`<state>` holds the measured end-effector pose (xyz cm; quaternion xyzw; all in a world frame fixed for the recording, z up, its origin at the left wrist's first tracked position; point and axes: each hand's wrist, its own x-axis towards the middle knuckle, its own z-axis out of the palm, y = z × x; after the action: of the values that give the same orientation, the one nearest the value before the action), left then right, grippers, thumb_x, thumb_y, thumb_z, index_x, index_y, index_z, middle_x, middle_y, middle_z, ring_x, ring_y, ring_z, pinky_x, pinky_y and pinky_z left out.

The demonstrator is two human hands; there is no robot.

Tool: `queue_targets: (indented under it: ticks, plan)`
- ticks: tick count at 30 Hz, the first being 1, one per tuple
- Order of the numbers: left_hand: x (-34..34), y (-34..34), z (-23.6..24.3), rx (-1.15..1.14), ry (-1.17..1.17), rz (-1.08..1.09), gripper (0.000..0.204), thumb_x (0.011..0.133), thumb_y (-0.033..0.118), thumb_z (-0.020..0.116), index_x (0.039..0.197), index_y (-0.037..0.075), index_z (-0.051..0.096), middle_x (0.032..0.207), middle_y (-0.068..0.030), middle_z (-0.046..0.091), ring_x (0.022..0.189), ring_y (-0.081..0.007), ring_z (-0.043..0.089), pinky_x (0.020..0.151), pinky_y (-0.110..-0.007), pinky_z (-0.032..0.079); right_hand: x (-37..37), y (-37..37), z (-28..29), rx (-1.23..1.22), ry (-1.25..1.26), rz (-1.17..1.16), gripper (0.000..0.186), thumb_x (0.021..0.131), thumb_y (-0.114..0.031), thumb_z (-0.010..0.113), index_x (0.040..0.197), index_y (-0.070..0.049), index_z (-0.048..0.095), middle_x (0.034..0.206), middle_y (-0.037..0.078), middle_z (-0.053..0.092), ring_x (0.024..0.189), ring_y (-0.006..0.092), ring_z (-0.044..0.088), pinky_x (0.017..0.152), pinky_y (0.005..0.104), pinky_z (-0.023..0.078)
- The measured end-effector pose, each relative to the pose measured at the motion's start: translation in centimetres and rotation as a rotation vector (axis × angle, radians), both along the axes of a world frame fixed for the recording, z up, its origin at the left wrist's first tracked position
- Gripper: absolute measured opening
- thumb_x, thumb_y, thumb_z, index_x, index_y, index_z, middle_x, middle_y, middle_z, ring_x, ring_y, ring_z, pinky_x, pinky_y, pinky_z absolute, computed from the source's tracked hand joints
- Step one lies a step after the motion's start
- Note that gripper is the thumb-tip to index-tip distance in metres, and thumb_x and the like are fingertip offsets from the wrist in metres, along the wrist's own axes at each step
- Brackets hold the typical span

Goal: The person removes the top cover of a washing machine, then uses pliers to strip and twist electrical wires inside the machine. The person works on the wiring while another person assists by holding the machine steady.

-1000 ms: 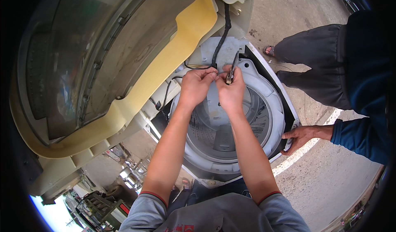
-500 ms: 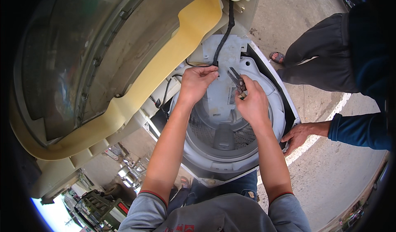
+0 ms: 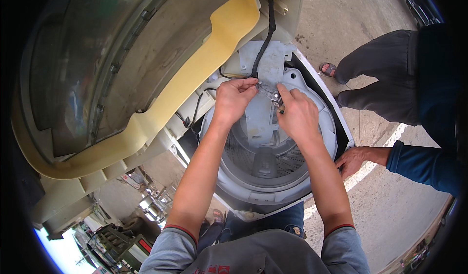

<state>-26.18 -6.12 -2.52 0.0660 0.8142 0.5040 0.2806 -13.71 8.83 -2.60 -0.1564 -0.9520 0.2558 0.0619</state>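
Note:
My left hand (image 3: 234,101) is closed in a pinch beside the black cable bundle (image 3: 268,37), on something too small to make out. My right hand (image 3: 296,110) grips metal pliers (image 3: 274,95), whose jaws reach toward my left fingertips. Both hands are over a pale plastic plate (image 3: 258,127) at the back of an opened top-loading washing machine, above its white tub ring (image 3: 327,127) and perforated drum (image 3: 285,163). The raised top cover (image 3: 204,54), with yellowed trim and a dark window, leans to the left with wires hanging beside it.
At the right stands another person in dark trousers (image 3: 380,74), whose hand (image 3: 352,159) holds the machine's right corner. Concrete floor (image 3: 370,215) surrounds the machine. Metal parts (image 3: 153,205) and a dark green object (image 3: 126,240) lie at the lower left.
My right hand has moved rightward and down with the pliers, whose jaws swung from pointing upward to pointing left toward my left fingertips. My left hand stays nearly in place.

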Motion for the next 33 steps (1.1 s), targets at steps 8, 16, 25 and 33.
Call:
queue_targets:
  ticks: [8,16,25,33]
  plan:
    - [0.2,0.2,-0.2,-0.030,0.046,-0.016,0.030,0.084,0.007,0.071,0.113,-0.001,0.074,0.098,-0.0108,0.077,0.088,-0.0134,0.072,0.083,-0.027,0.056,0.0,0.8,0.8,-0.006,-0.031,0.062,0.063,0.067,-0.008,0.078,0.129,-0.011,0.065,0.092,0.011,0.065,0.087,0.0324,0.065,0.078,0.0428,0.053]
    - [0.2,-0.1,-0.1,-0.013,0.063,-0.030,0.030,0.084,0.006,0.072,0.114,0.000,0.074,0.098,-0.0105,0.077,0.088,-0.0133,0.072,0.083,-0.027,0.057,-0.5,1.0,1.0,0.089,0.020,0.110,0.059,0.065,-0.006,0.075,0.123,-0.007,0.067,0.087,0.010,0.066,0.081,0.0291,0.067,0.072,0.0394,0.053]
    - [0.4,-0.4,-0.1,0.023,0.087,-0.056,0.029,0.086,0.007,0.072,0.114,0.006,0.075,0.097,-0.0087,0.077,0.085,-0.0125,0.071,0.082,-0.027,0.056,-0.4,1.3,1.2,-0.167,-0.108,0.072,0.060,0.068,-0.005,0.073,0.127,-0.011,0.067,0.089,0.014,0.066,0.081,0.0345,0.068,0.074,0.0438,0.054]
    - [-0.4,-1.0,-1.0,-0.022,0.117,-0.119,0.024,0.091,0.018,0.072,0.112,0.008,0.076,0.089,-0.0098,0.077,0.077,-0.0107,0.068,0.075,-0.028,0.054,-0.1,0.7,0.2,-0.399,-0.131,-0.055,0.060,0.070,-0.005,0.071,0.129,-0.014,0.065,0.093,0.012,0.067,0.082,0.0340,0.068,0.076,0.0447,0.054]
